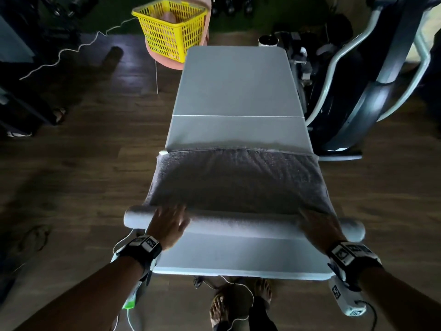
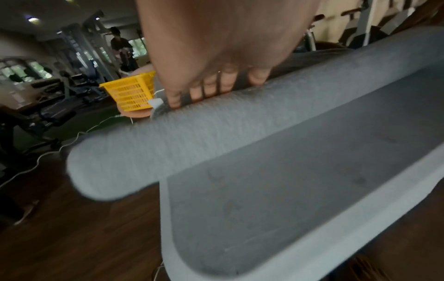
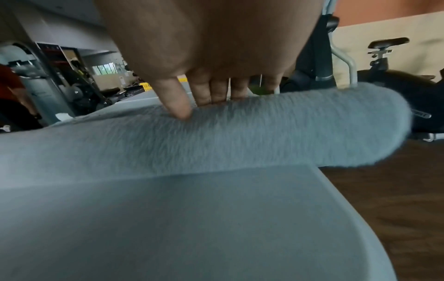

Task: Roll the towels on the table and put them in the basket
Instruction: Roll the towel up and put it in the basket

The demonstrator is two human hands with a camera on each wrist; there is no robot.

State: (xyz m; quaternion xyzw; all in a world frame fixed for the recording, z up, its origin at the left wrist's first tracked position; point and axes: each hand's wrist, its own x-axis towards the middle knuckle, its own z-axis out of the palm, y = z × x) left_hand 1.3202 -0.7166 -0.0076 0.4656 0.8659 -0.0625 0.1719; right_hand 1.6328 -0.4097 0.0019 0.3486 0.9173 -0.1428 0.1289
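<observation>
A grey towel (image 1: 238, 180) lies across the near half of the white table (image 1: 236, 80). Its near edge is rolled into a long tube (image 1: 238, 223) whose ends stick out past both table sides. My left hand (image 1: 170, 222) rests flat on the roll's left part, fingers straight and spread (image 2: 204, 91) over the top. My right hand (image 1: 315, 223) presses on the roll's right part, its fingers (image 3: 216, 95) laid over the roll (image 3: 216, 133). The yellow basket (image 1: 169, 32) stands on a pink chair beyond the table's far left corner.
An exercise machine (image 1: 372, 80) stands close against the table's right side. A white cable (image 1: 71, 48) runs over the dark wooden floor at the left. Sandals (image 1: 35, 237) lie on the floor near my left arm. My bare feet (image 1: 238, 304) show under the near edge.
</observation>
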